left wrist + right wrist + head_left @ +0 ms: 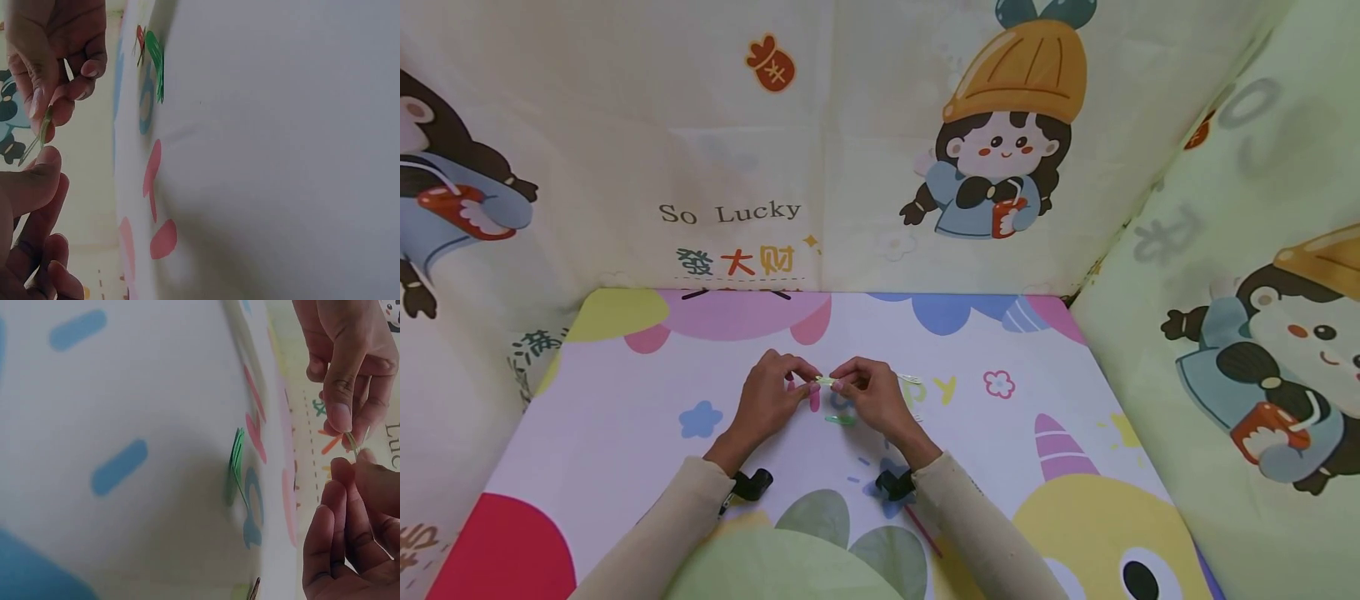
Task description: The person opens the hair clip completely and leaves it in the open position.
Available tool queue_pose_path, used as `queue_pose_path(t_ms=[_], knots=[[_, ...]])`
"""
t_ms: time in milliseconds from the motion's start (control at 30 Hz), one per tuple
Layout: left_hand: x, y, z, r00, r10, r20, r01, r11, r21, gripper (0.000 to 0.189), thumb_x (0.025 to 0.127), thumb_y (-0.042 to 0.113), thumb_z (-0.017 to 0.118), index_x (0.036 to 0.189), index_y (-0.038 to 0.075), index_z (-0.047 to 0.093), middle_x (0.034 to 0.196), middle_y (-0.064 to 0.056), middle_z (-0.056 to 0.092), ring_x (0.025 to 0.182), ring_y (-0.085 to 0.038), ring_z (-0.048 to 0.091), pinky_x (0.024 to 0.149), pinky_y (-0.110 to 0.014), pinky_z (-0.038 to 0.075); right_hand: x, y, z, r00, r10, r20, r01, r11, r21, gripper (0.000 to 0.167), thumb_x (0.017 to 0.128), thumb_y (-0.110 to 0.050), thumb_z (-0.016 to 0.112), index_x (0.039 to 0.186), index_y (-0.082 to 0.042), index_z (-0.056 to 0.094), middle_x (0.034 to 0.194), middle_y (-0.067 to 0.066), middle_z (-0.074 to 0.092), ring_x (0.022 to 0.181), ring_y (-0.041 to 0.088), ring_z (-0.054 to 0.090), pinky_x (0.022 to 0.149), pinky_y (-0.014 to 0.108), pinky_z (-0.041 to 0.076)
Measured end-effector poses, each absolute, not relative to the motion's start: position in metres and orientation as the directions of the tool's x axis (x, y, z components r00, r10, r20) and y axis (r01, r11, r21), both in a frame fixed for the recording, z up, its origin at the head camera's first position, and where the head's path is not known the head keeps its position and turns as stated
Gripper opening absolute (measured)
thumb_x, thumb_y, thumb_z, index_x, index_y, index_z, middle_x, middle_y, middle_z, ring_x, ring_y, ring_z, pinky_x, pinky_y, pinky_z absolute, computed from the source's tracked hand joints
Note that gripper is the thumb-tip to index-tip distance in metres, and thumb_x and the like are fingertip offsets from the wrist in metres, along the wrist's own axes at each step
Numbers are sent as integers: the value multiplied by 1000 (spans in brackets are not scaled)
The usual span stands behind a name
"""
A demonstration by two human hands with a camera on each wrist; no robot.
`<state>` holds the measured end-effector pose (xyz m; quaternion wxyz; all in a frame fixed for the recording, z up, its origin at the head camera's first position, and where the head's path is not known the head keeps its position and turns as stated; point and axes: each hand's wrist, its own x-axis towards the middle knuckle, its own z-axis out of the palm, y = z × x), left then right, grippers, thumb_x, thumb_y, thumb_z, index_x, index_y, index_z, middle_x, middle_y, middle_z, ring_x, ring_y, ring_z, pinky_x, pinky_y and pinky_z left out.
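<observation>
Both hands meet over the middle of the table. Between their fingertips is a small, slim yellow-green piece (825, 380), with thin prong-like ends in the left wrist view; its exact kind I cannot tell. My left hand (773, 392) pinches one end between thumb and fingers. The other end is pinched by my right hand (874, 398), its other fingers loosely bent in the right wrist view. Below the hands, a slim green piece (840, 420) with fine lengthwise lines lies on the tabletop; it also shows in the left wrist view as a curved green piece (155, 59).
The table (647, 417) has a cover printed with cartoon shapes. Small whitish pieces (911, 379) lie just beyond the right hand. A thin dark-red stick shape (922, 531) shows beside the right forearm. Printed cloth walls (865, 167) stand at the back and both sides.
</observation>
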<state>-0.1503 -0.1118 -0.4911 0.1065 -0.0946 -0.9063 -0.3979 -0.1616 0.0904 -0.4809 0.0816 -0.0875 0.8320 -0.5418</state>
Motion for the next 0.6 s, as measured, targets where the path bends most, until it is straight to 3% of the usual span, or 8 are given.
queue_pose_path(t_ms=[200,600], knots=[[-152,-112,-494,-961,96,260,253,688,680,17,85,11,90,100,14,83,90,-3,75,88,-25,58,73,-34,45,-165,90,-483,-966,-259,-27,-105,483,-869,14,93,-7,81,104,-14,78,88,-1,75,78,11,66,78,21,57],[-160,-111,-497,-974,121,193,217,747,628,13,85,13,89,97,16,84,89,-2,76,82,-17,51,66,-30,43,-171,83,-486,-970,-244,1,-165,649,-743,11,91,-9,84,98,-16,79,82,-3,74,75,8,64,71,24,51]])
